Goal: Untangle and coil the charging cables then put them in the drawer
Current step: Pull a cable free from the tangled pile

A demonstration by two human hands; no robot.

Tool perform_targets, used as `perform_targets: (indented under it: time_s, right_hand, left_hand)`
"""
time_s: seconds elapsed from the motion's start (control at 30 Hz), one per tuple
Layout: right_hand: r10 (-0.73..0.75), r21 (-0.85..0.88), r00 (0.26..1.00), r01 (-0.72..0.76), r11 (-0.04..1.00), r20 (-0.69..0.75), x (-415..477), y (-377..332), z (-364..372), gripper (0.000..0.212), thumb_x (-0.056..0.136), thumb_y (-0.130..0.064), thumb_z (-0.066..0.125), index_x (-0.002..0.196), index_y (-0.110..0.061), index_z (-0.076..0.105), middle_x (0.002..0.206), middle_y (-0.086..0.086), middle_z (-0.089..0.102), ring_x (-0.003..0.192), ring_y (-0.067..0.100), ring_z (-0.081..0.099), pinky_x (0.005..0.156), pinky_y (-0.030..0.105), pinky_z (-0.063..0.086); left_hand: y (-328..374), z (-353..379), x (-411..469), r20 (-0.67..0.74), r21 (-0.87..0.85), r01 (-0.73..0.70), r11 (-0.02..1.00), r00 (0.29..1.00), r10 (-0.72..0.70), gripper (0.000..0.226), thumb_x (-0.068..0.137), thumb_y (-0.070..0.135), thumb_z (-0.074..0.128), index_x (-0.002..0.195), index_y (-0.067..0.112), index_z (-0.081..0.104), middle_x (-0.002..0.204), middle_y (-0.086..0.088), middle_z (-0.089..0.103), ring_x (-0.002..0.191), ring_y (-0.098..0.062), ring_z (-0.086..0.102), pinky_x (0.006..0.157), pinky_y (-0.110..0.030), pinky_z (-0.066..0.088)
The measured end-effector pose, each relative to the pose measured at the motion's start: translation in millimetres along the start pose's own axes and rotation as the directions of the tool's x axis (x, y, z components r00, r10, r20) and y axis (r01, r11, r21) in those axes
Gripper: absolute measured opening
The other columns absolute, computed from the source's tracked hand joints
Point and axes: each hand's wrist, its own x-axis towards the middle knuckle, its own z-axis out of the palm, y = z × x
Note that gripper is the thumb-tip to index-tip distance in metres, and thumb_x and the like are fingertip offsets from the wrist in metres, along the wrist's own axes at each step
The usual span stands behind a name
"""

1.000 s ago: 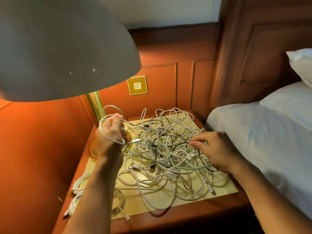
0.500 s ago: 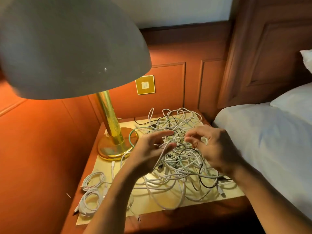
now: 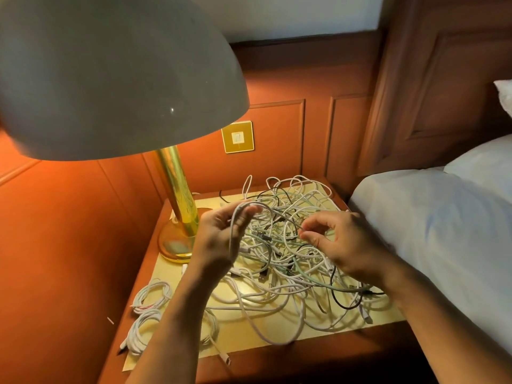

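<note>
Both bare forearms reaching forward, left hand (image 3: 219, 236) raised with palm turned inward, fingers half curled round a loop of white cable (image 3: 232, 239), right hand (image 3: 342, 242) level beside it, thumb and forefinger pinching that cable further along, other fingers loosely bent.

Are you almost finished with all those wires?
Not nearly. Done: a few coiled cables lie at the near left corner of the nightstand. In hand: the left hand holds a white cable in a loop, and the right hand pinches a strand above the tangle. Left: that big tangle covers most of the top, and no drawer is in view.
</note>
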Motion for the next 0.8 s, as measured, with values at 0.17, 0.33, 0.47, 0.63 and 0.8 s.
perform_targets:
  time_s: [0.17, 0.33, 0.47, 0.63, 0.8]
  right_hand:
    - [0.163, -0.058, 0.987, -0.162, 0.985, 0.012, -1.5, 14.0, -2.8, 0.008, 0.099, -0.034, 0.063, 0.095, -0.033, 0.070, 0.075, -0.009, 0.068, 0.071, 0.006, 0.063, 0.068, 0.026, 0.053]
    - [0.204, 0.255, 0.970, -0.165, 0.953, -0.131, 1.2, 15.8, -12.9, 0.017, 0.101, -0.031, 0.059, 0.098, -0.022, 0.073, 0.057, 0.003, 0.058, 0.055, 0.017, 0.056, 0.064, 0.033, 0.055]
    - [0.496, 0.677, 0.844, -0.243, 0.694, -0.205, 4.7, 23.3, -22.2, 0.023, 0.105, -0.023, 0.053, 0.101, -0.008, 0.071, 0.051, -0.003, 0.036, 0.048, 0.014, 0.034, 0.046, 0.033, 0.040]
    - [0.529, 0.210, 0.691, -0.495, 0.843, -0.493, -1.2, 52.8, -40.5, 0.026, 0.100, -0.022, 0.058, 0.099, -0.006, 0.078, 0.075, 0.009, 0.071, 0.069, 0.032, 0.061, 0.062, 0.036, 0.045]
    - [0.476, -0.227, 0.878, -0.473, 0.852, -0.044, -2.2, 58.1, -21.2, 0.026, 0.101, -0.027, 0.052, 0.103, -0.007, 0.069, 0.110, 0.001, 0.072, 0.096, 0.033, 0.066, 0.078, 0.041, 0.053]
  left_hand:
    - [1.5, -28.8, 5.1, -0.295, -0.179, 0.002, 0.984, 0.954, -0.056, 0.017, 0.102, 0.026, 0.057, 0.093, 0.016, 0.069, 0.058, 0.008, 0.040, 0.048, -0.005, 0.033, 0.044, -0.018, 0.033]
    - [-6.0, -34.6, 2.6, -0.218, 0.004, 0.067, 0.998, 0.974, -0.064, 0.021, 0.095, 0.035, 0.067, 0.098, 0.016, 0.076, 0.067, 0.013, 0.064, 0.062, -0.008, 0.057, 0.058, -0.025, 0.049]
    - [-3.7, -42.5, 2.3, -0.065, 0.288, 0.204, 0.936, 0.979, -0.193, 0.030, 0.088, 0.033, 0.075, 0.117, 0.024, 0.072, 0.101, 0.002, 0.076, 0.096, -0.017, 0.072, 0.077, -0.033, 0.059]
    - [1.5, -64.4, 1.2, -0.064, 0.218, 0.359, 0.908, 0.933, -0.353, 0.072, 0.072, 0.003, 0.088, 0.131, 0.029, 0.056, 0.114, 0.000, 0.065, 0.104, -0.016, 0.070, 0.083, -0.029, 0.059]
    - [12.7, -65.7, -0.5, 0.044, 0.033, 0.393, 0.919, 0.918, -0.395, 0.071, 0.069, -0.006, 0.071, 0.132, 0.019, 0.052, 0.093, -0.005, 0.054, 0.071, -0.006, 0.063, 0.069, -0.027, 0.052]
